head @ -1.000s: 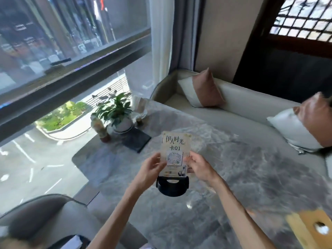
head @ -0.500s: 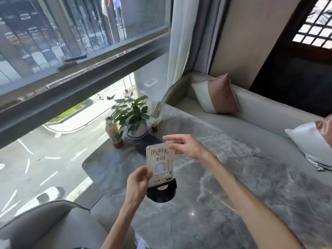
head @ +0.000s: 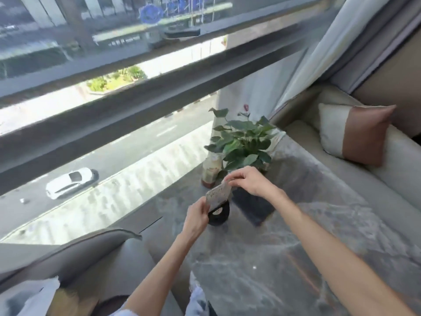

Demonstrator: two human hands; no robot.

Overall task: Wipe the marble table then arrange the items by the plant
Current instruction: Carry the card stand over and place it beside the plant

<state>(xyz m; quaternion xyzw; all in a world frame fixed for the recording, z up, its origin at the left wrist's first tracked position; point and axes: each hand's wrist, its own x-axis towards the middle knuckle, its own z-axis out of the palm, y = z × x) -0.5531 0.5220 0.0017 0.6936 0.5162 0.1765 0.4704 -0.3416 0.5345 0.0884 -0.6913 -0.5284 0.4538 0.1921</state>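
Observation:
A card sign on a round black base stands at the grey marble table's far left corner. My left hand grips the card's lower left edge. My right hand pinches its top right edge. Just behind them a green potted plant stands by the window, with a sauce bottle to its left. A dark flat pad lies right of the sign, partly under my right wrist.
A beige sofa with a white and brown cushion runs along the table's far right side. A grey chair back sits at the near left. The big window borders the table's far end.
The sign has moved away from me toward the plant and now sits low at the table's corner. My right hand, free half a second ago, has taken its top edge again.

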